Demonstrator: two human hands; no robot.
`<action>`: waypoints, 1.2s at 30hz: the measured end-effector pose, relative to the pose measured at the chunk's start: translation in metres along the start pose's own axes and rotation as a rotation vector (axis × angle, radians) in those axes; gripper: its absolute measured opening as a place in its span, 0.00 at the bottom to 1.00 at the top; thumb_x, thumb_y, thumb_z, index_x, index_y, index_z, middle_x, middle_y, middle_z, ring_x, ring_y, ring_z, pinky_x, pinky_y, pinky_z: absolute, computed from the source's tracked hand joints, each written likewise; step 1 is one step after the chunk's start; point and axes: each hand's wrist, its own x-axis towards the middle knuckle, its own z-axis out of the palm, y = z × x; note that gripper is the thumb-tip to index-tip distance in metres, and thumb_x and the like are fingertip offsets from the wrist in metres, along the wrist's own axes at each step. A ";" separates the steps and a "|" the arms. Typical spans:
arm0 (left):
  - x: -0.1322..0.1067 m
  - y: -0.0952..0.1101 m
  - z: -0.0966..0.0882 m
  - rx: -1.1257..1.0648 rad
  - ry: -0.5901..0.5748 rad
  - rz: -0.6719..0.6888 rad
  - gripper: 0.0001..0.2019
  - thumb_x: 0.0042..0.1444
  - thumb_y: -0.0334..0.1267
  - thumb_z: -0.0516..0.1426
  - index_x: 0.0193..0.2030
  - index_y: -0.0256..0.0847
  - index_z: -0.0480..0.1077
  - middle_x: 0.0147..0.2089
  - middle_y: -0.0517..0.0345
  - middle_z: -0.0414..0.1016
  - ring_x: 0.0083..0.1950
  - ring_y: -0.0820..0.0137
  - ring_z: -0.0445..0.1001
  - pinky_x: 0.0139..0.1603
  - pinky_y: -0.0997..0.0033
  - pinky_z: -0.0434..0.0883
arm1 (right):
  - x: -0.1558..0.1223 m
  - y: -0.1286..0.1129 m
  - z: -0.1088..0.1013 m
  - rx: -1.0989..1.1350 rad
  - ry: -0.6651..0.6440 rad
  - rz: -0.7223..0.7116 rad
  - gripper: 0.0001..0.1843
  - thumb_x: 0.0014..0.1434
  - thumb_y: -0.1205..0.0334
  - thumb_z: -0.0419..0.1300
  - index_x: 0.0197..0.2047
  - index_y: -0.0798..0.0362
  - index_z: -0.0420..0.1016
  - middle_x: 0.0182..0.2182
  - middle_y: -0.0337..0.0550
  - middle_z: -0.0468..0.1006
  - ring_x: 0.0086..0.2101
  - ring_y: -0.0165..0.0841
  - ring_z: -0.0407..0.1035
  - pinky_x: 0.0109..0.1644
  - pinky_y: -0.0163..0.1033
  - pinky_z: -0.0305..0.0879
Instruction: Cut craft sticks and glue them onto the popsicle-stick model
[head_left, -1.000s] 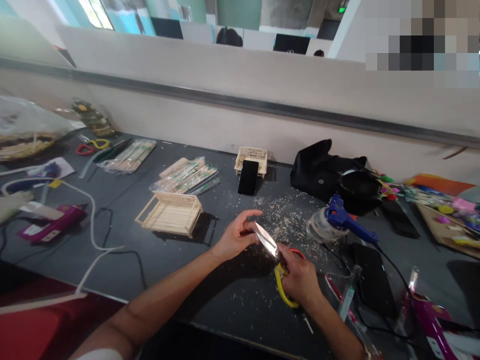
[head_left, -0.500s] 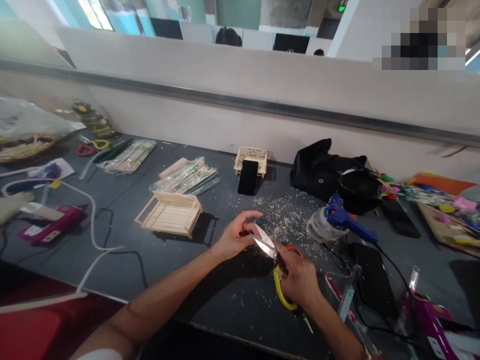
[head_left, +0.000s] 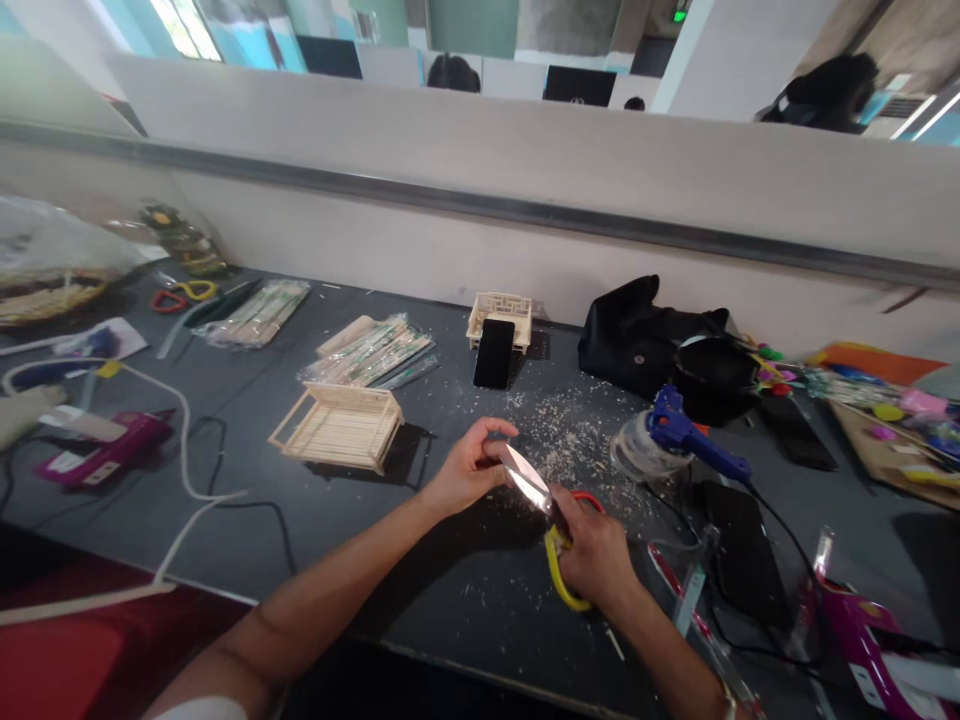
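My right hand [head_left: 598,552] grips scissors [head_left: 528,482] with red and yellow handles, blades pointing up and left. The blades look pressed together. Close to their tips is my left hand [head_left: 466,472], thumb and fingers bent in a pinch; whatever sits between them is too small or hidden to make out. Pale chips [head_left: 562,437] lie scattered on the dark table just beyond both hands. Left of the hands stands a small slatted frame of thin wooden sticks [head_left: 341,428].
A phone [head_left: 495,353] leans on a small wooden model seat [head_left: 519,308]. Bagged sticks [head_left: 375,350] lie left of it. To the right are a black bag [head_left: 626,335], a blue glue gun [head_left: 694,435] over a clear tub [head_left: 634,450], a dark phone [head_left: 746,550] and cables.
The scissor blades, slightly apart before, have come together. Both hands stay in nearly the same place, and the view has shifted very slightly.
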 end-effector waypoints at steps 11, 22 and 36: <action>0.001 0.003 0.000 0.060 -0.017 0.041 0.26 0.47 0.47 0.68 0.48 0.41 0.64 0.27 0.63 0.75 0.30 0.72 0.75 0.33 0.75 0.68 | 0.003 -0.001 -0.003 0.010 0.032 -0.014 0.33 0.39 0.72 0.56 0.52 0.50 0.77 0.28 0.41 0.83 0.25 0.35 0.75 0.27 0.33 0.64; 0.002 0.003 0.000 0.026 0.000 0.014 0.28 0.45 0.50 0.69 0.46 0.41 0.64 0.28 0.62 0.76 0.29 0.71 0.75 0.35 0.73 0.71 | 0.001 0.000 0.000 -0.009 0.000 -0.010 0.34 0.39 0.72 0.55 0.52 0.50 0.76 0.25 0.40 0.81 0.24 0.35 0.74 0.25 0.32 0.61; 0.001 0.003 0.002 -0.003 0.037 -0.043 0.27 0.40 0.52 0.70 0.38 0.41 0.62 0.27 0.62 0.76 0.28 0.72 0.75 0.34 0.73 0.69 | 0.001 -0.001 -0.001 0.040 0.049 -0.037 0.34 0.39 0.73 0.55 0.52 0.51 0.76 0.27 0.41 0.82 0.25 0.35 0.75 0.27 0.33 0.65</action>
